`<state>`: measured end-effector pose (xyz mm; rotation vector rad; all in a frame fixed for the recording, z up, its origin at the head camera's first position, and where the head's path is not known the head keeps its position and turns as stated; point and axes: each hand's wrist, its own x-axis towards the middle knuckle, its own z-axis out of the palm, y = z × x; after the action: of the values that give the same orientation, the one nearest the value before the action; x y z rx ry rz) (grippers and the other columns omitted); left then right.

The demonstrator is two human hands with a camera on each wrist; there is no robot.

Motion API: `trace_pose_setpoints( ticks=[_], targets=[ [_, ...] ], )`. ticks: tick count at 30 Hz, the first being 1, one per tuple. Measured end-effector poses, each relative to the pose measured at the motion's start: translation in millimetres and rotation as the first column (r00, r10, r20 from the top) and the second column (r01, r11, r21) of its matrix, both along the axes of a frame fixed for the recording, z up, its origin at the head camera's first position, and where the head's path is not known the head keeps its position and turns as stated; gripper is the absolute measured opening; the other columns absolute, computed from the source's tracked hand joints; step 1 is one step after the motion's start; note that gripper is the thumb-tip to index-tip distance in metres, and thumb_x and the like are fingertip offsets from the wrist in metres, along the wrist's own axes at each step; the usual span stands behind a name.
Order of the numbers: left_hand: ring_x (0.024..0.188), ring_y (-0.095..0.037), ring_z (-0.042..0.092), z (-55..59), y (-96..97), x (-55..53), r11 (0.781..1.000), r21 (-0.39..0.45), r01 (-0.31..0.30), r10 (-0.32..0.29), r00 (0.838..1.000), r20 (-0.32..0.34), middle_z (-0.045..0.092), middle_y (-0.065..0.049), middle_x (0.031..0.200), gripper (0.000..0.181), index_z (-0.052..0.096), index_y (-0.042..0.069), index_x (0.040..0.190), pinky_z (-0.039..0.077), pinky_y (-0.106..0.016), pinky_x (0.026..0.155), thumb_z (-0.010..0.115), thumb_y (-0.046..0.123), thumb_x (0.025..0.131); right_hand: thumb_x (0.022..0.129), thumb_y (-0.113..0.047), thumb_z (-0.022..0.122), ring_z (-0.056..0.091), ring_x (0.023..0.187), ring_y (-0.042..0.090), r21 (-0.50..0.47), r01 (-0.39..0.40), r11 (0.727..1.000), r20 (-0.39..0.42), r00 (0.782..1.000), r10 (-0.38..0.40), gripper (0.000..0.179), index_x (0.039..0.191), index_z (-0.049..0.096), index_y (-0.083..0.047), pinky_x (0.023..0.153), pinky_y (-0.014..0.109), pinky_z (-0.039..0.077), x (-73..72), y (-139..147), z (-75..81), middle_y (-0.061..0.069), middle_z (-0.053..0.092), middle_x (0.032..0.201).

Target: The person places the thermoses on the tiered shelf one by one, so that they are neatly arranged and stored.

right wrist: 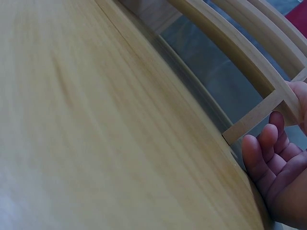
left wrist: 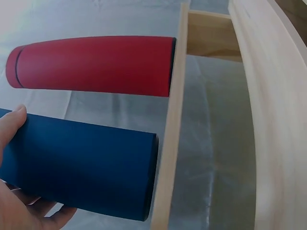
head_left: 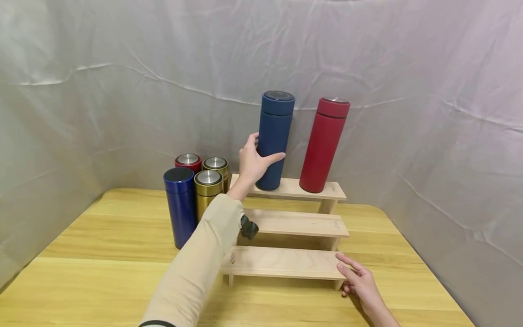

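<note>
My left hand [head_left: 254, 163] grips a tall matte blue thermos flask [head_left: 275, 131] round its lower half, thumb on the near side. The flask stands upright at the top step of a three-step wooden display stand [head_left: 286, 262]; whether its base touches the board I cannot tell. Right of it, a red thermos flask [head_left: 324, 145] stands on the same step. In the left wrist view, the thumb and fingers lie on either side of the blue flask. My right hand [head_left: 361, 284] holds the right end of the lowest step, thumb on top and fingers curled beneath in the right wrist view.
Left of the stand, a shiny blue flask [head_left: 180, 209], two gold flasks [head_left: 208, 190] and a shorter-looking red flask [head_left: 189, 161] stand grouped on the wooden table [head_left: 102, 277]. My left forearm [head_left: 200, 268] partly hides them and the stand. Grey cloth [head_left: 122, 113] hangs behind.
</note>
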<state>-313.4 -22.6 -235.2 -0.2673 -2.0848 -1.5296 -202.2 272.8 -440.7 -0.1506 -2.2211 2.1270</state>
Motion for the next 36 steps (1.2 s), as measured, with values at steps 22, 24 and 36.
trace_pose_setpoints(
  ticks=[22,24,36],
  targets=[
    [0.113,-0.024,0.046,-5.0,-3.0,-13.7,0.995,-0.078,0.069,-0.066,0.997,0.040,0.043,-0.014,0.132,0.077,0.029,0.006,0.137,0.037,-0.039,0.094,0.070,0.033,0.077,0.082,-0.015,0.063,0.043,0.041,0.008,0.004,-0.005,1.000,-0.011,1.000,0.005,0.027,0.110,0.064,-0.015,0.042,0.026,0.046,1.1,-0.6,0.4,-0.017,0.060,0.101],
    [0.114,-0.024,0.044,-5.9,-3.4,-13.9,0.994,-0.074,0.079,-0.075,0.996,0.047,0.041,-0.014,0.133,0.077,0.028,0.007,0.137,0.036,-0.039,0.095,0.069,0.033,0.077,0.082,-0.015,0.063,0.043,0.041,0.008,0.005,-0.004,1.000,-0.012,1.000,0.004,0.028,0.110,0.064,-0.015,0.042,0.026,0.046,0.9,-0.3,0.6,-0.016,0.061,0.100],
    [0.116,-0.024,0.043,-9.6,-2.7,-8.8,0.998,-0.019,0.058,-0.057,0.997,0.053,0.042,-0.014,0.131,0.071,0.032,0.007,0.135,0.036,-0.038,0.095,0.066,0.035,0.080,0.083,-0.014,0.063,0.043,0.041,0.008,-0.006,-0.012,1.000,-0.024,1.000,0.012,0.026,0.109,0.064,-0.016,0.042,0.026,0.046,1.0,-0.1,-0.9,-0.015,0.061,0.100]
  ],
)
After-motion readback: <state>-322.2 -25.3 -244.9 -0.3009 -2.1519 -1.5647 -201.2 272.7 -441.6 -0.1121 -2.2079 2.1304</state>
